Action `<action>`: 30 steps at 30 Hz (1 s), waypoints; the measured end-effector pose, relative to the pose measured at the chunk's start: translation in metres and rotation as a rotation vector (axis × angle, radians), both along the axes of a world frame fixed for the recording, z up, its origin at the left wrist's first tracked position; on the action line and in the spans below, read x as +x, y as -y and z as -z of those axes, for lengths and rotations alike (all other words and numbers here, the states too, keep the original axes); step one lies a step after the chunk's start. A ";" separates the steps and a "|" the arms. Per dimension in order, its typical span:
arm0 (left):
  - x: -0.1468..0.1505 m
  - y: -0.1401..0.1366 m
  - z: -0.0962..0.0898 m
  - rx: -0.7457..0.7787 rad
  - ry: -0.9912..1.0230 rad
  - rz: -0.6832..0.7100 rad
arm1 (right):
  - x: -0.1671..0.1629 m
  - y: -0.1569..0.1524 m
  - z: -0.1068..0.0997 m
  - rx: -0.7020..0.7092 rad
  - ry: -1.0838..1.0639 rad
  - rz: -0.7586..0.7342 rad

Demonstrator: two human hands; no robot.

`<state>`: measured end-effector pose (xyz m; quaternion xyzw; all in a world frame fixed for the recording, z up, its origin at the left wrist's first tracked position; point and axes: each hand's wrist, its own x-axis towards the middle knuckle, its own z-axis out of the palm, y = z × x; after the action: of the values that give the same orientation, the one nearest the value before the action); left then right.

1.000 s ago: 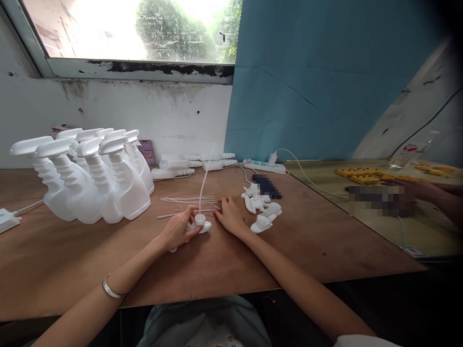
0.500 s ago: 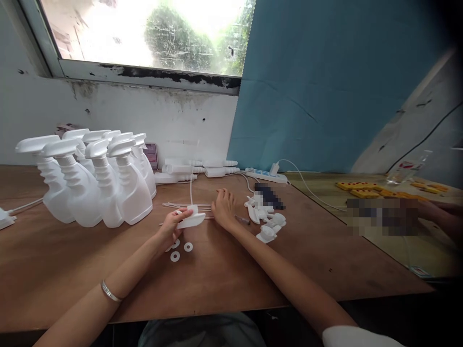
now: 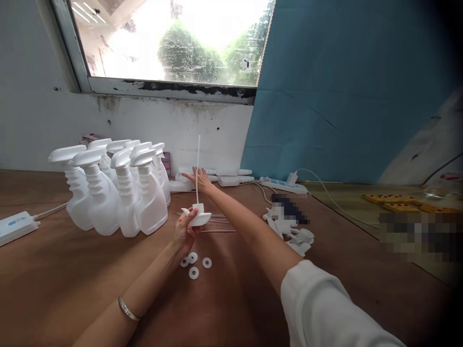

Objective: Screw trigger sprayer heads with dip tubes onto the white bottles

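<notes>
My left hand (image 3: 185, 231) grips a white trigger spray head (image 3: 200, 219), turned over so that its thin dip tube (image 3: 198, 168) points straight up. Beyond it, my right hand (image 3: 202, 181) reaches to the wall with fingers spread, over white bottles (image 3: 231, 180) lying on their sides. Whether its fingers touch a bottle I cannot tell. White ring washers (image 3: 194, 273) lie on the table below my left hand. Behind that hand, and partly hidden by my right forearm, are several loose dip tubes (image 3: 219, 231).
Several assembled spray bottles (image 3: 152, 202) stand at left, beside a white power strip (image 3: 18, 226). Loose spray heads (image 3: 304, 236) lie in a pile at right. Another power strip (image 3: 284, 184) with a plugged-in cable sits by the wall. Yellow pieces (image 3: 392, 200) lie on the adjoining table.
My right hand has moved from the loose dip tubes to the bottles by the wall, its fingers spreading. My left hand still holds the spray head with its upright tube. The view has shifted.
</notes>
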<state>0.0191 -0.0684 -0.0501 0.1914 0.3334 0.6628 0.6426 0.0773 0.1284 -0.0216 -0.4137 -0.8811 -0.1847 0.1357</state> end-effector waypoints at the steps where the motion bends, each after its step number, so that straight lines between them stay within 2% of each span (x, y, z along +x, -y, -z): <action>1: 0.000 -0.001 0.001 -0.005 -0.002 -0.008 | -0.004 -0.004 0.003 -0.001 0.006 -0.007; 7: 0.002 -0.003 0.006 -0.016 -0.041 -0.033 | -0.010 -0.010 0.022 0.017 -0.061 -0.016; 11: -0.001 -0.006 0.010 -0.069 -0.096 -0.049 | 0.003 -0.006 0.013 0.060 -0.206 0.028; 14: -0.004 -0.008 0.013 -0.107 -0.145 -0.073 | 0.027 -0.005 -0.014 0.121 -0.377 0.108; 18: -0.007 -0.008 0.013 -0.159 -0.205 -0.069 | 0.086 -0.009 -0.068 0.252 -0.628 0.213; 21: -0.005 -0.005 0.011 -0.185 -0.234 -0.048 | 0.136 -0.014 -0.110 0.436 -1.205 0.212; 23: -0.003 -0.004 0.011 -0.186 -0.247 -0.032 | 0.162 -0.014 -0.132 0.411 -1.464 0.275; 26: -0.001 -0.003 0.012 -0.184 -0.264 -0.014 | 0.183 -0.011 -0.150 0.350 -1.614 0.326; 30: -0.001 -0.002 0.012 -0.186 -0.281 -0.002 | 0.181 -0.005 -0.152 0.333 -1.612 0.324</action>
<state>0.0184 -0.0667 -0.0624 0.2214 0.4799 0.5966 0.6039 0.2586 0.1329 0.1305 -0.5150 -0.4051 0.0227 0.7551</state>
